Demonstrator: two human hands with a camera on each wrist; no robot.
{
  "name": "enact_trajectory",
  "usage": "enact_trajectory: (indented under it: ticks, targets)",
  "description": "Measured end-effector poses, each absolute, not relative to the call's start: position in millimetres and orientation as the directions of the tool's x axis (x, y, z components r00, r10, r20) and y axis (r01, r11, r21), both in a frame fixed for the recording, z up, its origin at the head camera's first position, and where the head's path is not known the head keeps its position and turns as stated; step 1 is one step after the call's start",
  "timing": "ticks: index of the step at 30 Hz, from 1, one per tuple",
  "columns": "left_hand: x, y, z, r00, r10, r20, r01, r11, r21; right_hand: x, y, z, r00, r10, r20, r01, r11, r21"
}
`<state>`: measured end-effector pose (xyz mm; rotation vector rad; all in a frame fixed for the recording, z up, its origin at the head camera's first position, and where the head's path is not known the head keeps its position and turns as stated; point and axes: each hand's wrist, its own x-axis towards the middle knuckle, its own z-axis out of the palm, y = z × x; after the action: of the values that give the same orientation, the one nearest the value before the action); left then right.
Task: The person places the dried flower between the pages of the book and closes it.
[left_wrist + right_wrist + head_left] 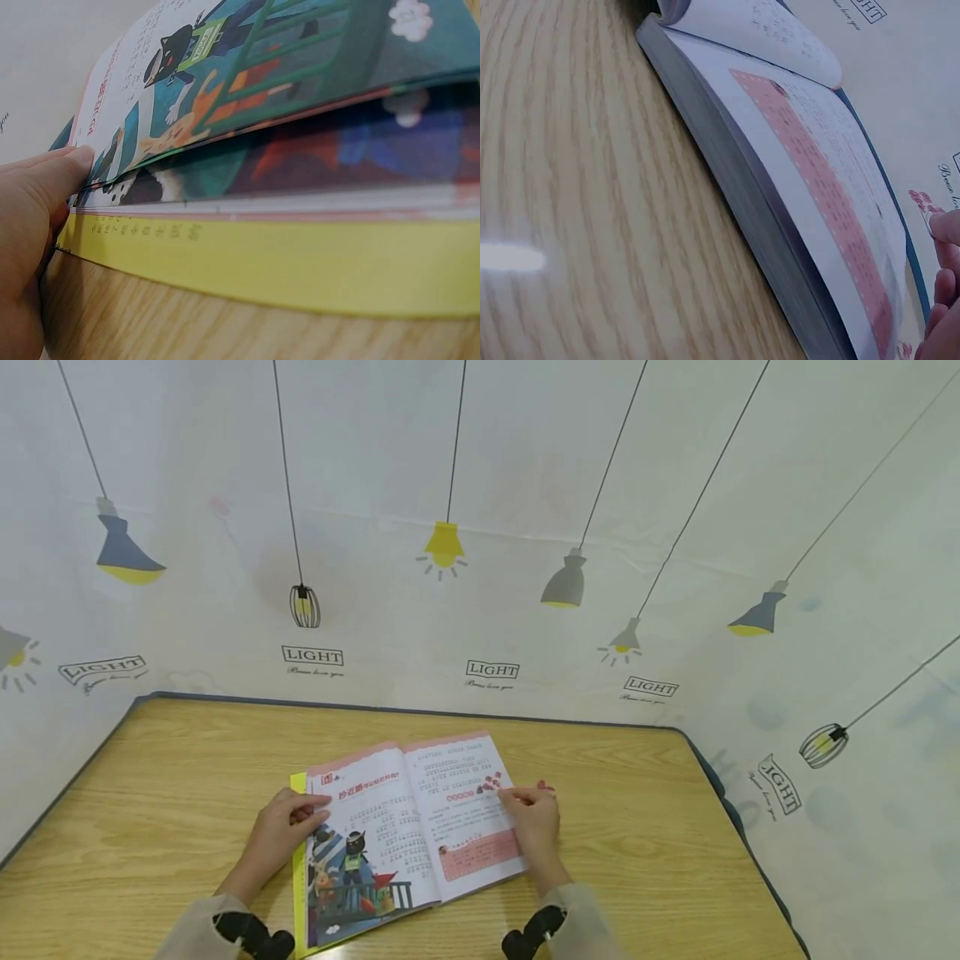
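An open picture book (405, 835) lies on the wooden table, slightly turned, with a yellow cover edge (247, 262) showing along its left side. My left hand (281, 827) grips the left edge of the book; in the left wrist view its thumb (82, 161) lies on the illustrated left page (225, 82), whose lower edge stands a little apart from the page below. On the other side, my right hand (534, 822) pinches the outer edge of the right page (825, 187) near some printed red flowers (926, 201). The right wrist view shows only part of those fingers.
Wooden table (637, 827) surrounds the book. Behind and beside it hangs a pale cloth (375, 568) printed with lamps and lettering, meeting the table at a dark edge. A small red patch (545, 787) shows just beyond the right hand. Dark wrist mounts (251, 935) sit at both sleeves.
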<state>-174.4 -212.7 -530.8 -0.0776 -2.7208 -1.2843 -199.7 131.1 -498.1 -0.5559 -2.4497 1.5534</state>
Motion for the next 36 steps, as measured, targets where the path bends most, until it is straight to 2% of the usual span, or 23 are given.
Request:
enact_trajectory:
  ticks: [6, 14, 36]
  targets:
    - [-175, -213, -532, -0.990, -0.011, 0.138, 0.100, 0.632, 0.769, -202, 118, -505, -0.893, 0.450, -0.012, 0.252, 0.477, -0.842]
    - [-175, -213, -531, -0.991, -0.014, 0.132, 0.093, 0.636, 0.766, -204, 104, -512, -0.883, 0.465, 0.054, 0.241, 0.551, -0.799]
    - [-174, -213, -530, -0.992, -0.013, 0.129, 0.090, 0.641, 0.762, -203, 104, -510, -0.897, 0.435, 0.076, 0.228, 0.603, -0.764]
